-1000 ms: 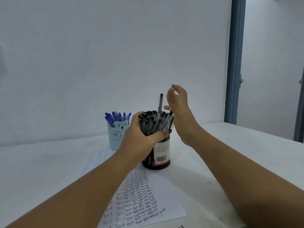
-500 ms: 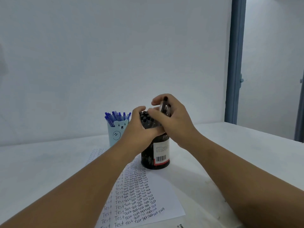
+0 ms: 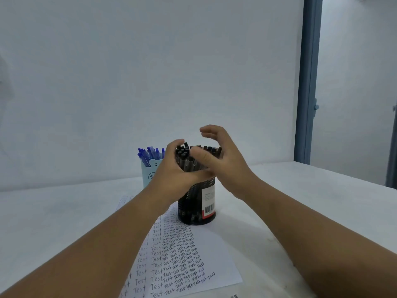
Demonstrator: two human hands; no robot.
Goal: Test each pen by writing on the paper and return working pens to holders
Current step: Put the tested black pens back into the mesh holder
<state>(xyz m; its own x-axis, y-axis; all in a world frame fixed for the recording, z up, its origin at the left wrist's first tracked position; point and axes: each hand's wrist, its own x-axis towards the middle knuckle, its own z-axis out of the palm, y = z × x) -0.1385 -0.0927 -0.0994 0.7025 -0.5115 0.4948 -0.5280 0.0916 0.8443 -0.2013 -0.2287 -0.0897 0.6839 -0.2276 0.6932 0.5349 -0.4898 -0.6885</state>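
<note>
The mesh holder point(image 3: 194, 203) stands on the table point(image 3: 311, 201), its foot on the far edge of the paper point(image 3: 193, 261), and the pens point(image 3: 187, 155) stand in it between the fingers of both hands. The left hand point(image 3: 174, 171) curls round the bunch from the left, its thumb across the front; the right hand point(image 3: 223, 162) lies just right of the pens, its fingers point(image 3: 209, 131) arched above them. The cup point(image 3: 150, 173) of pens stands behind the left hand, left of the holder.
</note>
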